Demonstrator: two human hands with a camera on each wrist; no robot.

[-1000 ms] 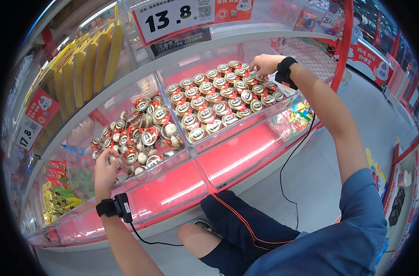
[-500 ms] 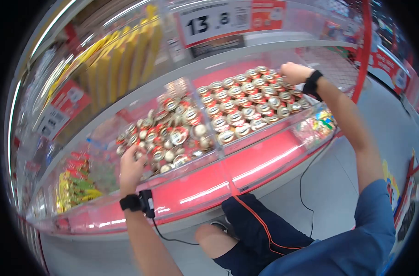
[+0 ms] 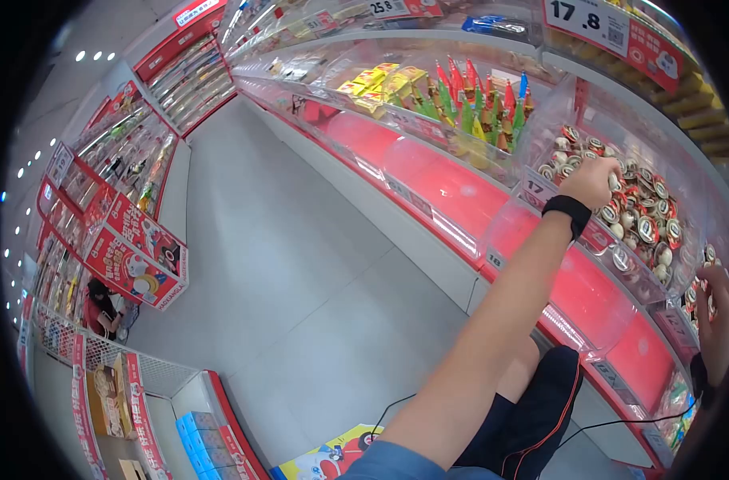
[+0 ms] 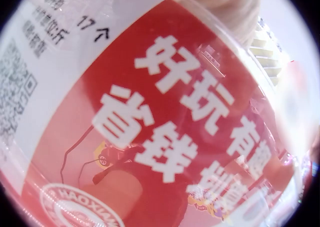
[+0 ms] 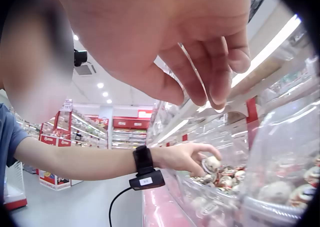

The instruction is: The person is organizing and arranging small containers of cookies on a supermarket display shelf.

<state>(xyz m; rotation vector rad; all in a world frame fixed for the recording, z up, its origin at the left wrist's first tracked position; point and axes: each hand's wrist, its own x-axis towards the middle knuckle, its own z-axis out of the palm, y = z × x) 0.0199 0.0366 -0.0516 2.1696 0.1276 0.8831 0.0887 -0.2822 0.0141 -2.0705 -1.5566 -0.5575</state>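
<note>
In the head view my left hand [image 3: 590, 182] is over a clear bin of loose snack cups [image 3: 646, 228] with round foil lids. The right wrist view shows that left hand [image 5: 187, 158] with thumb and fingers curved round a cup [image 5: 212, 164], above other cups. At the head view's right edge, my right hand [image 3: 716, 308] is beside more cups; its fingers hang loosely bent with nothing between them in the right wrist view [image 5: 200, 62]. A red and white label [image 4: 150, 102] fills most of the left wrist view, hiding what the left fingers touch.
Left of the cup bin are cone-shaped colourful packs [image 3: 480, 104] and yellow packets [image 3: 380, 84]. A red ledge [image 3: 580, 300] runs below the bins. The grey aisle floor [image 3: 300, 264] lies to the left, with a person [image 3: 100, 308] beyond it. A black cable [image 3: 620, 422] hangs below.
The head view has swung far left, bringing the aisle in and moving both hands toward its right side. My left hand remains at the loose cups; the right has lowered from the neat rows' far end.
</note>
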